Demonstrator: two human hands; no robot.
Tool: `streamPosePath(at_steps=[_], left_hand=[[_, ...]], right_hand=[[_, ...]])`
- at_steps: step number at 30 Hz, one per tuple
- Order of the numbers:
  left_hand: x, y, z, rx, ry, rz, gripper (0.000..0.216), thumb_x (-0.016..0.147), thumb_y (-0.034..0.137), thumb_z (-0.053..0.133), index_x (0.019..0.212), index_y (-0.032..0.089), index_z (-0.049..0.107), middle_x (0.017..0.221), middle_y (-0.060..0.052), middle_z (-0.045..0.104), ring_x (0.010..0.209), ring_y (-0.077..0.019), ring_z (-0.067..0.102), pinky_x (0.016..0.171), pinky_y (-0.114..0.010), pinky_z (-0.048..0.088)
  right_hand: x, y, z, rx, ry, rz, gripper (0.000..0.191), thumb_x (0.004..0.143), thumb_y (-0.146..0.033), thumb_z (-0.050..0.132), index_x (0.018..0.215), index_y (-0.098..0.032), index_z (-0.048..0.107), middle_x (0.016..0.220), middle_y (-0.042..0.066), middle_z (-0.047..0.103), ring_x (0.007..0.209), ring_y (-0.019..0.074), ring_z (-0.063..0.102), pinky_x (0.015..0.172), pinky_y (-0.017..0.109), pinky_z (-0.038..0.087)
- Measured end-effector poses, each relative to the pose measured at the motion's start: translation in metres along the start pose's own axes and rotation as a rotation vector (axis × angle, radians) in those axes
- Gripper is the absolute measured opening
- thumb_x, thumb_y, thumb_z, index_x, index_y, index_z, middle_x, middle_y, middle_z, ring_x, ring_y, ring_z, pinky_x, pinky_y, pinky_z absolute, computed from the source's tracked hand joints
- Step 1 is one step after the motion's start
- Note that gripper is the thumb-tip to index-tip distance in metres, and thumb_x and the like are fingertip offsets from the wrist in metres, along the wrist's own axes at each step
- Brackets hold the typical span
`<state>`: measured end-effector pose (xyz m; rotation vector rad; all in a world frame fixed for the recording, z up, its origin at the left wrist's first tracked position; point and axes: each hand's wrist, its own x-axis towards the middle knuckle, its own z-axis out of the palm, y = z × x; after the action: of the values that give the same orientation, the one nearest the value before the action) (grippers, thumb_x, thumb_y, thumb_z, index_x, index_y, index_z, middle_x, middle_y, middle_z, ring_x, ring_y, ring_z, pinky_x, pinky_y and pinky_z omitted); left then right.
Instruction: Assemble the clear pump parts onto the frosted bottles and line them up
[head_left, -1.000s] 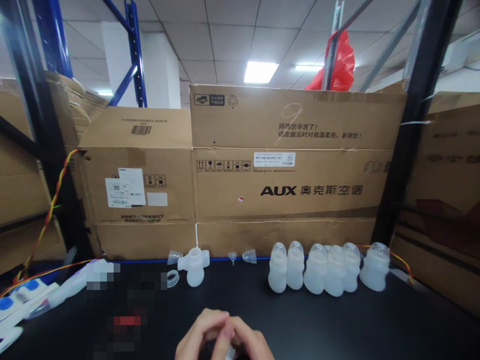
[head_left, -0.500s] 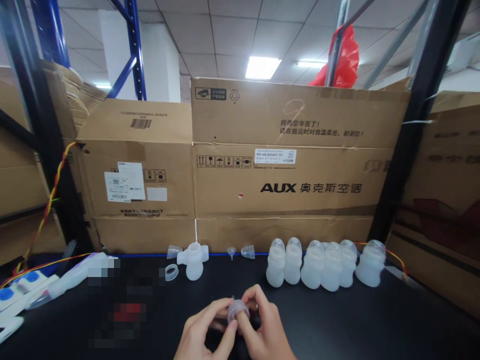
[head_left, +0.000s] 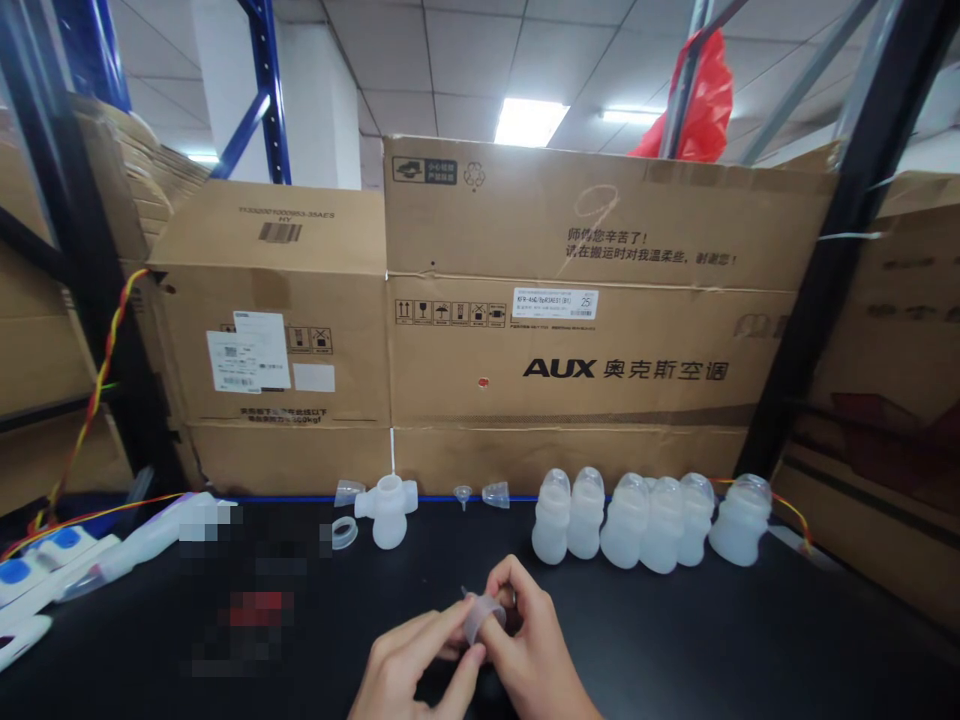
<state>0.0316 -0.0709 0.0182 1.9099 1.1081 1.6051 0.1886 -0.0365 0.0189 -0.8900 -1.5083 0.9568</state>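
Between my two hands, low in the middle of the head view, is a translucent bottle collar ring [head_left: 482,618]. My left hand [head_left: 416,660] pinches its left side with thumb and fingertips. My right hand [head_left: 536,645] grips it from the right, one finger pushed into the ring. A small clear tip pokes out at the far left side of the ring; what it belongs to is mostly hidden by my fingers. Beyond stands an open milky bottle [head_left: 390,520] with side handles. A loose collar ring [head_left: 344,533] lies left of it.
Clear caps [head_left: 496,495] and a small funnel-shaped nipple [head_left: 463,496] lie along the back edge. Several capped milky bottles [head_left: 553,525] stand at the back right. Cardboard [head_left: 570,400] walls the rear. A power strip [head_left: 52,555] and a plastic tube-like package [head_left: 150,540] are at left.
The ring has tilted in my fingers, so it shows more side-on, and it has shifted slightly right. Both hands keep hold. The camera view has moved slightly.
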Motion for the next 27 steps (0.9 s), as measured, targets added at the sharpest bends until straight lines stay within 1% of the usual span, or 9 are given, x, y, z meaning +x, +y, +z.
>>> streamPosePath(at_steps=[3, 6, 9, 12, 15, 17, 21, 24, 27], left_hand=[[0.005, 0.003, -0.001, -0.034, -0.024, -0.044, 0.023, 0.089, 0.038, 0.076, 0.110, 0.031, 0.084, 0.092, -0.004, 0.086, 0.071, -0.0218, 0.082, 0.072, -0.029, 0.070], [0.016, 0.004, -0.009, -0.042, -0.047, -0.112, 0.017, 0.090, 0.036, 0.073, 0.103, 0.029, 0.081, 0.088, -0.003, 0.086, 0.070, -0.0214, 0.082, 0.071, -0.029, 0.069], [0.031, 0.001, -0.023, -0.014, -0.099, -0.218, 0.015, 0.090, 0.037, 0.071, 0.097, 0.025, 0.078, 0.080, -0.003, 0.084, 0.069, -0.0208, 0.081, 0.066, -0.025, 0.066], [0.040, -0.003, -0.033, -0.008, -0.154, -0.246, 0.017, 0.092, 0.038, 0.071, 0.098, 0.024, 0.078, 0.082, -0.002, 0.085, 0.071, -0.0197, 0.082, 0.066, -0.023, 0.063], [0.038, -0.007, -0.036, 0.046, -0.208, -0.150, 0.019, 0.097, 0.040, 0.068, 0.104, 0.027, 0.080, 0.089, -0.001, 0.086, 0.073, -0.0180, 0.082, 0.071, -0.023, 0.064], [0.035, -0.011, -0.038, 0.146, -0.226, -0.018, 0.023, 0.098, 0.036, 0.068, 0.120, 0.031, 0.076, 0.098, 0.000, 0.087, 0.081, -0.0183, 0.083, 0.080, -0.024, 0.065], [0.040, -0.022, -0.047, 0.446, -0.145, 0.263, 0.067, 0.090, 0.024, 0.076, 0.150, 0.034, 0.050, 0.137, -0.006, 0.075, 0.124, -0.0258, 0.074, 0.107, -0.038, 0.060], [0.053, -0.031, -0.060, 0.639, -0.063, 0.351, 0.070, 0.090, 0.026, 0.077, 0.153, 0.030, 0.045, 0.150, -0.013, 0.061, 0.141, -0.0331, 0.059, 0.117, -0.053, 0.052], [0.067, -0.042, -0.071, 0.776, 0.055, 0.345, 0.066, 0.094, 0.031, 0.072, 0.154, 0.026, 0.044, 0.158, -0.019, 0.048, 0.150, -0.0408, 0.046, 0.120, -0.064, 0.043]], right_hand=[[0.001, 0.002, 0.002, 0.088, -0.045, 0.046, 0.024, 0.087, -0.030, 0.070, 0.084, -0.025, 0.046, 0.062, -0.010, 0.049, 0.055, 0.0099, 0.046, 0.054, 0.021, 0.035], [-0.002, 0.004, 0.005, 0.150, -0.121, 0.049, 0.032, 0.094, -0.047, 0.070, 0.092, -0.025, 0.047, 0.069, -0.008, 0.055, 0.057, 0.0104, 0.052, 0.054, 0.022, 0.041], [-0.007, 0.006, 0.008, 0.103, -0.190, -0.025, 0.044, 0.097, -0.064, 0.065, 0.112, -0.024, 0.055, 0.087, 0.000, 0.068, 0.063, 0.0119, 0.059, 0.058, 0.025, 0.048], [-0.011, 0.008, 0.008, 0.072, -0.184, -0.027, 0.056, 0.098, -0.069, 0.060, 0.132, -0.025, 0.053, 0.101, 0.006, 0.072, 0.070, 0.0146, 0.065, 0.060, 0.026, 0.051], [-0.009, 0.008, 0.007, 0.204, -0.142, 0.092, 0.073, 0.096, -0.073, 0.062, 0.148, -0.027, 0.039, 0.096, 0.003, 0.069, 0.072, 0.0173, 0.069, 0.055, 0.026, 0.052], [-0.007, 0.007, 0.005, 0.256, -0.142, 0.138, 0.083, 0.089, -0.074, 0.071, 0.149, -0.027, 0.040, 0.097, 0.003, 0.067, 0.074, 0.0181, 0.069, 0.055, 0.026, 0.053], [-0.003, 0.001, 0.001, 0.131, -0.117, 0.108, 0.069, 0.083, -0.069, 0.080, 0.130, -0.022, 0.063, 0.107, 0.007, 0.068, 0.078, 0.0181, 0.067, 0.061, 0.029, 0.055], [-0.003, -0.002, -0.003, 0.006, -0.105, 0.035, 0.058, 0.088, -0.066, 0.075, 0.125, -0.022, 0.065, 0.106, 0.008, 0.071, 0.074, 0.0167, 0.065, 0.064, 0.029, 0.051], [-0.004, -0.002, -0.007, -0.036, -0.113, -0.031, 0.053, 0.096, -0.061, 0.068, 0.132, -0.024, 0.054, 0.107, 0.007, 0.073, 0.070, 0.0154, 0.065, 0.063, 0.029, 0.048]])
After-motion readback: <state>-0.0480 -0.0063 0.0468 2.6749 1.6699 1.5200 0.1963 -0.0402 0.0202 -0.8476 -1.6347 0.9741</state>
